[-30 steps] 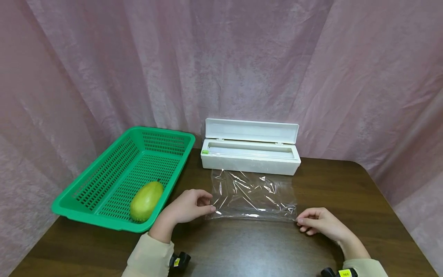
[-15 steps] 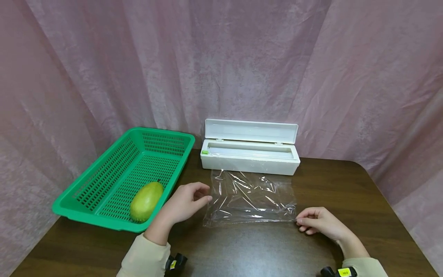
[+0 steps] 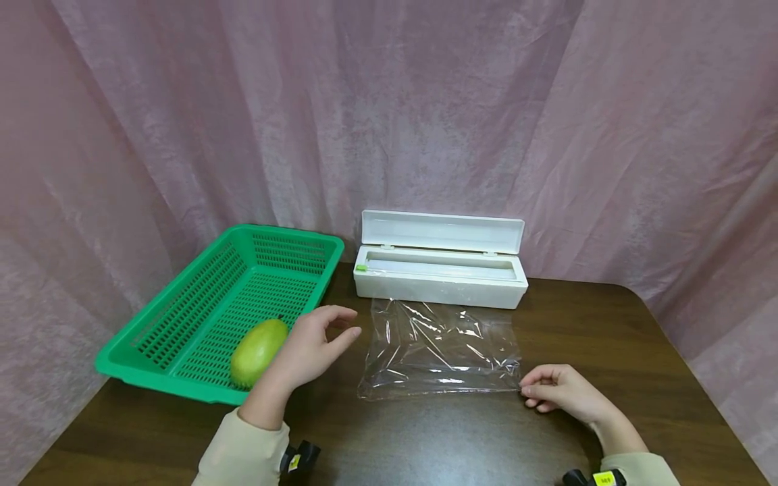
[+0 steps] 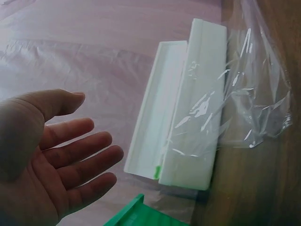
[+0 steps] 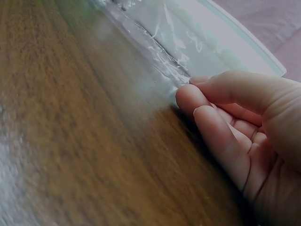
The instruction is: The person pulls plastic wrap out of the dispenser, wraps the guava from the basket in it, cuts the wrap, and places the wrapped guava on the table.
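Note:
A sheet of clear plastic wrap (image 3: 446, 351) runs forward over the table from a white wrap dispenser box (image 3: 440, 287) whose lid stands up. My right hand (image 3: 562, 391) pinches the sheet's near right corner between thumb and forefinger; the right wrist view shows the plastic wrap (image 5: 162, 66) reaching the fingertips. With fingers spread and nothing in them, my left hand (image 3: 313, 347) hovers left of the sheet, beside a yellow-green mango (image 3: 258, 352). The left wrist view has that left hand (image 4: 66, 155) with its palm showing, apart from the wrap.
A green plastic basket (image 3: 152, 378) stands on the left of the brown wooden table (image 3: 437, 445), with the mango in its near right corner. The dispenser carries a small green slider (image 3: 361, 268). Behind everything hangs a pink curtain (image 3: 425, 108).
My left hand has let go of the wrap's near left corner and moved left and up toward the basket. That corner has dropped nearer the front. My right hand has stayed in place.

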Motion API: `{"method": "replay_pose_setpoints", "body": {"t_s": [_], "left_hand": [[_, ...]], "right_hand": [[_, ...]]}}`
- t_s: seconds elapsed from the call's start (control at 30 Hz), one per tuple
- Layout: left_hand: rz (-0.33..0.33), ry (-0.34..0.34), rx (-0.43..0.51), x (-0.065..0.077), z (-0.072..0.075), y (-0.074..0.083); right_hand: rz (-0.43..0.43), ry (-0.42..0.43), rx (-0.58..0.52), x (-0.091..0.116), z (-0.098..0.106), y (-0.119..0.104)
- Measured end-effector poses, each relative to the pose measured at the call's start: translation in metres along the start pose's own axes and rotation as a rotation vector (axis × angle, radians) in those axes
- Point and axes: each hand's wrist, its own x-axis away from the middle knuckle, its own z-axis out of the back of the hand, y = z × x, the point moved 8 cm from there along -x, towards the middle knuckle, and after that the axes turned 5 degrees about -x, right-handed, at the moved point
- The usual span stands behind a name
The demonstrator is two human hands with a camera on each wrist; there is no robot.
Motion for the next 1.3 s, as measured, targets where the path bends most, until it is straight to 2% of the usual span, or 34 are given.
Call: {"method": "replay_pose_setpoints", "body": {"t_s": [0.2,0.63,1.0,1.3], "left_hand": [[0.017,0.043,-0.011,0.003,0.014,-0.001],[0.056,0.057,-0.030,0.012,0.035,-0.008],[0.109,0.054,-0.060,0.016,0.044,-0.019],[0.096,0.075,-0.097,0.019,0.051,-0.026]], "right_hand": [[0.016,-0.008,0.002,0.001,0.000,-0.002],[0.011,-0.014,-0.002,0.000,-0.001,-0.001],[-0.012,0.000,0.020,-0.001,0.000,0.002],[-0.010,0.001,0.025,-0.001,0.001,0.003]]}}
